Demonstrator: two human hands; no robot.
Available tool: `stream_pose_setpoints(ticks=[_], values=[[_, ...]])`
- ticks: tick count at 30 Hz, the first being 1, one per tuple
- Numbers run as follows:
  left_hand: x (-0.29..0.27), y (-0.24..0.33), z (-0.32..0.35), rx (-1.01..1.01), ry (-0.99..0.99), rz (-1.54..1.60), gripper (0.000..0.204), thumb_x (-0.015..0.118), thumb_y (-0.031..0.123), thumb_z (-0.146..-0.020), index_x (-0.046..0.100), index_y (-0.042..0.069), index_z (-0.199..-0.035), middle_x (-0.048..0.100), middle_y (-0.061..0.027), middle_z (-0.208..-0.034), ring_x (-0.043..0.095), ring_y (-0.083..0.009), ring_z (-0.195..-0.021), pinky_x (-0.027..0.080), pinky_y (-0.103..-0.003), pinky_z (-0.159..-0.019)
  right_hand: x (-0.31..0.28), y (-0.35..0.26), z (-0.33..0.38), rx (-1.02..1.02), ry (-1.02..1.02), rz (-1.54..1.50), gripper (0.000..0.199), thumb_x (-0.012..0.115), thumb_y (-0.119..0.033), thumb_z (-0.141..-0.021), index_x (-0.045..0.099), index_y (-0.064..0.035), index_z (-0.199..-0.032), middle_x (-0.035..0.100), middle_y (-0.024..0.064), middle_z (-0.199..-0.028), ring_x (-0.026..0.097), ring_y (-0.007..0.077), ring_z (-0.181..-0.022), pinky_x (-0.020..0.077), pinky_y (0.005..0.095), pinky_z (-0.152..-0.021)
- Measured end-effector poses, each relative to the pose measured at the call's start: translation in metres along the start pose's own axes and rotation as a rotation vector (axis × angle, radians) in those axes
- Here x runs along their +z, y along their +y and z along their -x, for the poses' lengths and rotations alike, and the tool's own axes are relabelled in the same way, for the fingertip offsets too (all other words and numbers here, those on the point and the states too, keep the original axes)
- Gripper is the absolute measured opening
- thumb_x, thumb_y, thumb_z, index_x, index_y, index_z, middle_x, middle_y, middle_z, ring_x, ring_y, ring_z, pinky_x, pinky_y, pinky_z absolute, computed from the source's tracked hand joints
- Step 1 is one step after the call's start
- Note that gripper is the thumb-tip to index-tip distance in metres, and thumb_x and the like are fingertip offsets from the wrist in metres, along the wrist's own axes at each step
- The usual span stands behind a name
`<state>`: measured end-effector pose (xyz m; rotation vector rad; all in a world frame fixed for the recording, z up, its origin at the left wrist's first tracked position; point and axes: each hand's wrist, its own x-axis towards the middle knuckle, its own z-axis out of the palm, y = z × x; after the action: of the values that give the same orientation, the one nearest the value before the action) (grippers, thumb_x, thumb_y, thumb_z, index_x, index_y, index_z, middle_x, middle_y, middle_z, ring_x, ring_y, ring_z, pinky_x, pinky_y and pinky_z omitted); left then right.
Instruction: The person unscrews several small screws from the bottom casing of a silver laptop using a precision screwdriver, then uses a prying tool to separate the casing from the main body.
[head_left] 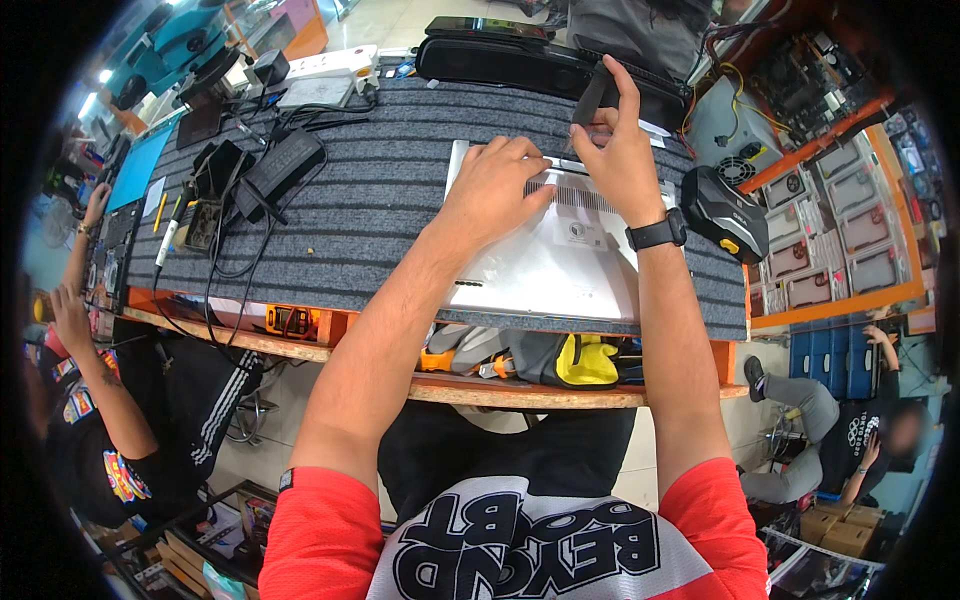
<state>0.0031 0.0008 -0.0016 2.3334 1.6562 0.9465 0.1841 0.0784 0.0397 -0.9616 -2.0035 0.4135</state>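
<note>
A silver laptop lies bottom side up on a grey striped mat, with a vent grille and a pale label on its underside. My left hand rests on its far left part, fingers spread toward the far edge and thumb apart. Above the laptop's far edge, my right hand is raised with a dark flat strip between the thumb and fingers. The strip's exact kind cannot be made out, and its lower end is partly hidden by the fingers. A black watch is on my right wrist.
Right of the laptop sits a black and yellow case. A black soundbar-like device lines the back. Power adapters and cables lie left, near a soldering iron. A shelf below holds tools. People are at both sides.
</note>
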Motion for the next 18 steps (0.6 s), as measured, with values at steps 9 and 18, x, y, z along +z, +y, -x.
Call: stream_pose_setpoints(ticks=[9, 18], values=[[0.001, -0.002, -0.001, 0.014, 0.002, -0.004, 0.039, 0.071, 0.03, -0.094, 0.076, 0.005, -0.122, 0.068, -0.0069, -0.123, 0.059, -0.0262, -0.12, 0.042, -0.045, -0.104, 0.002, 0.0, -0.001, 0.002, 0.013, 0.026, 0.094, 0.078, -0.007, -0.089, 0.023, -0.0214, -0.163, 0.075, 0.0167, -0.093, 0.077, 0.0339, -0.087, 0.0614, 0.0405, -0.075], [0.001, -0.001, 0.0, 0.009, 0.011, -0.003, 0.039, 0.072, 0.03, -0.093, 0.076, 0.005, -0.122, 0.068, -0.0068, -0.123, 0.059, -0.0265, -0.119, 0.043, -0.044, -0.103, 0.005, 0.003, -0.002, 0.007, 0.028, 0.001, 0.092, 0.08, -0.009, -0.089, 0.026, -0.0212, -0.162, 0.074, 0.013, -0.091, 0.076, 0.0296, -0.081, 0.0602, 0.0401, -0.07]])
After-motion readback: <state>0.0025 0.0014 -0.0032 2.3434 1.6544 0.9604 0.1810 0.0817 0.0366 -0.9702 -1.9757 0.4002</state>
